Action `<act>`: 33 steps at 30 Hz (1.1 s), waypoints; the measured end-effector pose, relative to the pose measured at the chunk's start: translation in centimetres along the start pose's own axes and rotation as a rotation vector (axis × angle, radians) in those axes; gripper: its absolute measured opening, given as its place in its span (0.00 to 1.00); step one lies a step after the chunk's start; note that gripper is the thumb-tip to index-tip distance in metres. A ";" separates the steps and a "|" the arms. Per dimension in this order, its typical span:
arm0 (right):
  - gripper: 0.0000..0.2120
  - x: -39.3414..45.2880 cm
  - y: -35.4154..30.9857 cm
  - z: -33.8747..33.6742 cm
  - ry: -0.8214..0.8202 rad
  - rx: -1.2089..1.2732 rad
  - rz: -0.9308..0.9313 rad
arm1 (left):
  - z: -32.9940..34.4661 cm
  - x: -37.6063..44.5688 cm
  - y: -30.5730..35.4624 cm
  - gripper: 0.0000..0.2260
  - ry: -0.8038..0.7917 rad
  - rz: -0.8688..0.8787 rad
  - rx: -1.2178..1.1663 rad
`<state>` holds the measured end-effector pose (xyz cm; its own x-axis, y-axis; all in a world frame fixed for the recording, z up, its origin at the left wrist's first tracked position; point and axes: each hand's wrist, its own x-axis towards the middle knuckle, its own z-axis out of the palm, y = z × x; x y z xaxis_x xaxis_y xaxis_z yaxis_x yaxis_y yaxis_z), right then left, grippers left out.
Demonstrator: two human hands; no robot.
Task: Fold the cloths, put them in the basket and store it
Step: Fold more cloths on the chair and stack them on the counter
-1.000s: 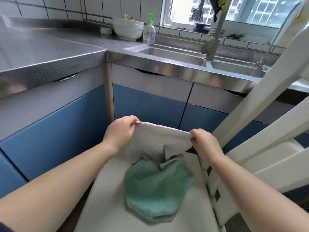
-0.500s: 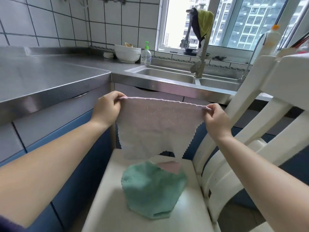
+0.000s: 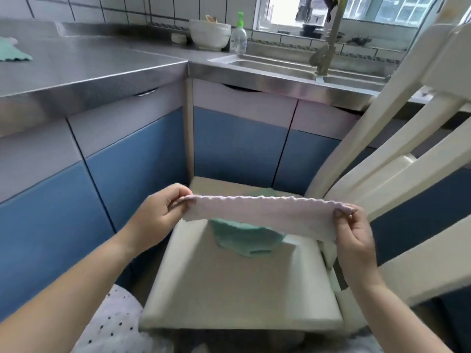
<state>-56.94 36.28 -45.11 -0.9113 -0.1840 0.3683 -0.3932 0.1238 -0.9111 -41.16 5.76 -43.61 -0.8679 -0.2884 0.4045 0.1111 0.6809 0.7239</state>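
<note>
I hold a pale pink cloth (image 3: 262, 215) stretched out flat between both hands above a cream chair seat (image 3: 237, 284). My left hand (image 3: 160, 215) pinches its left end and my right hand (image 3: 354, 233) pinches its right end. The cloth appears as a narrow band with a wavy far edge. Under it, a green cloth (image 3: 244, 238) lies crumpled on the seat, partly hidden by the pink one. Another green cloth (image 3: 11, 50) rests on the steel counter at the far left. No basket is in view.
The chair's slatted back (image 3: 397, 159) rises at the right. A steel counter (image 3: 102, 70) and blue cabinet doors (image 3: 137, 171) wrap the corner ahead. A sink (image 3: 275, 66), white bowls (image 3: 210, 34) and a soap bottle (image 3: 238, 36) stand at the back.
The pink cloth came up off the chair, hung open in front of me, and is now lowered and held level as a narrow band. My view tipped down toward the seat.
</note>
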 end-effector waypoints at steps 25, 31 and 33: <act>0.05 -9.5 11.2 -1.0 -0.072 -0.326 0.460 | 10.4 -5.8 -5.6 0.02 -0.171 -0.487 -0.023; 0.06 -7.4 12.4 -0.3 -0.119 -0.392 0.501 | 11.6 -3.8 -7.1 0.02 -0.171 -0.560 0.085; 0.06 -6.9 12.7 -0.2 -0.131 -0.418 0.525 | 11.8 -3.5 -7.4 0.03 -0.191 -0.572 0.133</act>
<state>-55.68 39.31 -59.17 -0.9821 -0.1101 -0.1526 0.0590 0.5900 -0.8053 -44.65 9.64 -57.00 -0.8450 -0.5152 -0.1435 -0.4482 0.5359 0.7155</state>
